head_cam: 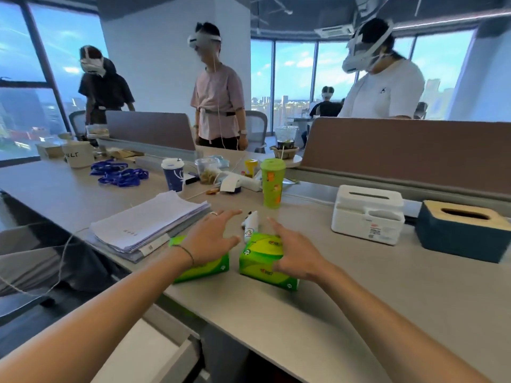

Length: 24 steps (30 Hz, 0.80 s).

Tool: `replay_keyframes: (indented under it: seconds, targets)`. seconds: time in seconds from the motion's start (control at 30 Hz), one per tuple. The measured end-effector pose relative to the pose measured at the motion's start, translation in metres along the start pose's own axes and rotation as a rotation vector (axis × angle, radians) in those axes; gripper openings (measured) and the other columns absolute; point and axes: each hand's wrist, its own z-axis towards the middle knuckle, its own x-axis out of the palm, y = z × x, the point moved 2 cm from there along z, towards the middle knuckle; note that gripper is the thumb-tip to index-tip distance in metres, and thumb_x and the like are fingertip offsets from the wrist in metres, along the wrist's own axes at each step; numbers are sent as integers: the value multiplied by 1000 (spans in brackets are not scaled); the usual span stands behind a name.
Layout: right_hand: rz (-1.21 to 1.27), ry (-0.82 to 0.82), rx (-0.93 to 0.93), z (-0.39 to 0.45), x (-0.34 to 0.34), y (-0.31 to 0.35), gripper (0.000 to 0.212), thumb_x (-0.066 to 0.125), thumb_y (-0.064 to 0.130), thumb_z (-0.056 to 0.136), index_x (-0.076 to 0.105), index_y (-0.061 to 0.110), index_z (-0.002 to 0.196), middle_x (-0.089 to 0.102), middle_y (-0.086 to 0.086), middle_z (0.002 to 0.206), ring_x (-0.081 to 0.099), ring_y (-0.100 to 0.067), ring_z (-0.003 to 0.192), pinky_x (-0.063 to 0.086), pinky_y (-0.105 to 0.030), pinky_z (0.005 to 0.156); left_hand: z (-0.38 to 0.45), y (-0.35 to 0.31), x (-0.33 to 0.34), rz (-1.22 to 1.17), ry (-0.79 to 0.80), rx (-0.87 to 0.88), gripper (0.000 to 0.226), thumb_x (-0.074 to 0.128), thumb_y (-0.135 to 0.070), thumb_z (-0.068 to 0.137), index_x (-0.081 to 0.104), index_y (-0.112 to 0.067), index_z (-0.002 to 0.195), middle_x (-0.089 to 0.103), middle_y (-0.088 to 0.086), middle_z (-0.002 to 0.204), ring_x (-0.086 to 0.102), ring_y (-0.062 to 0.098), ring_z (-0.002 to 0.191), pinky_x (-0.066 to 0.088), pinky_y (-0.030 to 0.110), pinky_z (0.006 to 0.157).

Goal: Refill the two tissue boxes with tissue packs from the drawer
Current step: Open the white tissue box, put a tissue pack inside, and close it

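Two green tissue packs lie side by side near the desk's front edge: the left pack [206,268] and the right pack [261,258]. My left hand [211,236] hovers over the left pack with fingers spread, holding nothing. My right hand [297,251] is spread over the right end of the right pack, fingers apart. A white tissue box [367,214] with a slotted lid stands at the right. Beside it is a dark blue tissue box [464,230] with a wooden lid. The drawer [154,352] under the desk is pulled out, bottom left.
A stack of papers [149,222] lies left of the packs. A green cup [272,183], a blue-and-white coffee cup [172,174], a white marker-like item [250,225] and clutter sit behind. A brown divider [409,150] bounds the desk. Three people with headsets stand beyond.
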Motion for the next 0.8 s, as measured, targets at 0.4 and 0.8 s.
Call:
replay_keyframes:
  seconds: [0.4, 0.8]
  targets:
    - [236, -473, 329, -45, -102, -165, 63, 65, 10, 82, 51, 23, 142, 49, -1, 143, 45, -21, 130, 40, -36, 107, 120, -159, 98, -367, 12, 22, 57, 65, -24, 90, 45, -27, 143, 52, 6, 137, 47, 22, 131, 38, 36, 108]
    - [706, -417, 501, -4, -113, -265, 62, 62, 10, 88, 45, 34, 143, 50, 8, 127, 49, -12, 108, 42, -21, 71, 226, -213, 184, -568, 103, -102, 50, 47, -27, 102, 36, -29, 150, 45, 9, 149, 47, 31, 131, 36, 43, 111]
